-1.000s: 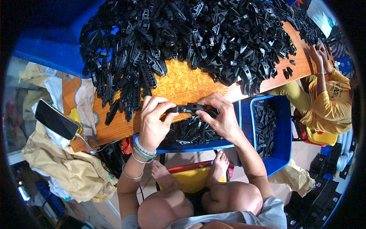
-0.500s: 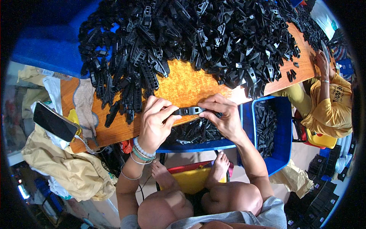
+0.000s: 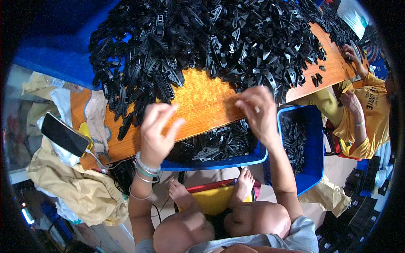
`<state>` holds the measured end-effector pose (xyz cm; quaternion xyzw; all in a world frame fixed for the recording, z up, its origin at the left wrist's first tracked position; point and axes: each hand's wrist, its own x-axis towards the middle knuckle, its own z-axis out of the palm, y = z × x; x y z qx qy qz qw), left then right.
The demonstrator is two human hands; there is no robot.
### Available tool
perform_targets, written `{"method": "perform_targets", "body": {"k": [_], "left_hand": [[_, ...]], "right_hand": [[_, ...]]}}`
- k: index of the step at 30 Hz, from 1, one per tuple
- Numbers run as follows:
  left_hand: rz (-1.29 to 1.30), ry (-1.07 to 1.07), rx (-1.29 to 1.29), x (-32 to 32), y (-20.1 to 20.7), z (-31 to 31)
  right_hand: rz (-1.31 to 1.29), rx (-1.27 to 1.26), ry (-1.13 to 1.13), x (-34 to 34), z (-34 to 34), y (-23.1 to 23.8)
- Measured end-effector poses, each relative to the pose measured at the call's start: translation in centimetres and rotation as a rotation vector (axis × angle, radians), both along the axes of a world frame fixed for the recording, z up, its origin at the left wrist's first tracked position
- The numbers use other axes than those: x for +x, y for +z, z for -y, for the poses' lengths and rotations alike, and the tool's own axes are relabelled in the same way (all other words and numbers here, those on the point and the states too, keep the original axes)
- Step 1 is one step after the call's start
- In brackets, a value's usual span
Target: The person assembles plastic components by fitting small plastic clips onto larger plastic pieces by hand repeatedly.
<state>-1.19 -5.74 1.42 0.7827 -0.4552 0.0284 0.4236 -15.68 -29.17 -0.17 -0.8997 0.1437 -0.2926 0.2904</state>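
Over the table's front edge, my left hand [image 3: 157, 131] has its thumb and fingers apart, with nothing visible between them. My right hand [image 3: 260, 113] is raised near the front of a heap of black plastic parts [image 3: 202, 38]. Motion blurs its loosely bent fingers, which look parted, and I see no part in them. Below and between the hands, a blue bin [image 3: 211, 164] under the table edge holds many black plastic pieces [image 3: 215, 143]. The wooden table [image 3: 211, 107] shows bare between the heap and the bin.
A second blue bin [image 3: 310, 181] with black pieces stands at the right. On the left are a phone [image 3: 63, 134] with a cable, a grey cloth [image 3: 96, 118] and crumpled brown paper [image 3: 76, 181]. A co-worker in a yellow shirt [image 3: 371, 109] sits at far right.
The joined black part that both hands held is gone from between them. My hands have moved apart, the left leftward and the right up and rightward. The co-worker's second hand has come into view.
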Motion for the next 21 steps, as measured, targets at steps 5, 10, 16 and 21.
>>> {"method": "perform_targets", "body": {"k": [5, 10, 16, 21], "left_hand": [[0.330, 0.172, 0.135, 3.7, 0.7, 0.9], [0.587, 0.015, 0.224, 4.1, 0.9, 1.3], [0.378, -0.313, 0.298, -1.5, 1.8, 4.0], [-0.032, -0.493, 0.257, -0.6, 0.9, 6.3]], "right_hand": [[-0.168, -0.368, -0.231, 0.2, 0.2, -1.1], [0.097, -0.296, -0.170, 0.0, -1.2, -0.7], [0.178, 1.127, 0.085, -0.4, -2.4, 0.5], [0.025, 1.368, 0.154, -0.8, -1.8, -0.2]]}}
